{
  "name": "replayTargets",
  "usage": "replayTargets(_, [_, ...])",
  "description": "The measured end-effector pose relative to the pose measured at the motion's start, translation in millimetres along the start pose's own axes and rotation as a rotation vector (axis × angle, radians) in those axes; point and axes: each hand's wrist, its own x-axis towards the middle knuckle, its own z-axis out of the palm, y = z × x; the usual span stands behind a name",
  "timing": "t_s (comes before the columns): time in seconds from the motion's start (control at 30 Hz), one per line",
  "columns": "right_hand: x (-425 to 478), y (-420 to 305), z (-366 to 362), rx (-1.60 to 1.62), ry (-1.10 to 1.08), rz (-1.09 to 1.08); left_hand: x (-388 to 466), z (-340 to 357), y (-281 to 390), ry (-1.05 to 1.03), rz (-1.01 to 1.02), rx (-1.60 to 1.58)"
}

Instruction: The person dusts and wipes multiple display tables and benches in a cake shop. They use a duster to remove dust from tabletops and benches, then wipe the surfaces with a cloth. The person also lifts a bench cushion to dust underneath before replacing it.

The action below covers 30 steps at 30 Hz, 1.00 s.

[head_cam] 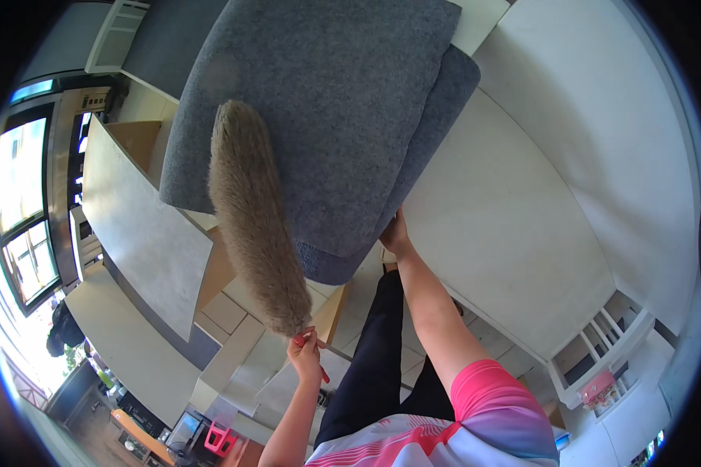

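My left hand [305, 355] is closed around the red handle [325, 375] of a long, fluffy brown duster [257, 222]. The duster's head slants up and away, overlapping the left part of a folded grey felt-like mat [339, 105] in the view; whether it touches the mat cannot be told. At the mat's lower right edge, my right hand [396, 233] grips the material, with its fingers partly hidden beneath. Two layers of the mat show along that side, and its near corner hangs over the tiled floor.
A white tabletop [502, 204] lies right of my right arm, beside a white wall [607, 117]. White chairs [601, 350] stand at lower right. To the left are a tilted pale panel [146, 227], another tabletop [134, 344] and windows [20, 169]. A pink plastic stool [219, 439] sits at lower left.
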Motion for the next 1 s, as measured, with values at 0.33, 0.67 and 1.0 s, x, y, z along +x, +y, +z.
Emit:
replayTargets(0.33, [-12.5, -10.0, 40.4, 0.062, -0.149, -0.022, 3.8, 11.9, -8.1, -0.023, 0.026, -0.065])
replayTargets(0.67, [-170.8, -73.0, 35.0, -0.082, 0.405, -0.216, -23.4, -18.4, -24.2, -0.01, 0.04, -0.071])
replayTargets(1.0, [-341.5, -198.1, 218.1, -0.889, 0.121, -0.421, -44.1, -71.4, 4.1, 0.039, 0.238, -0.102])
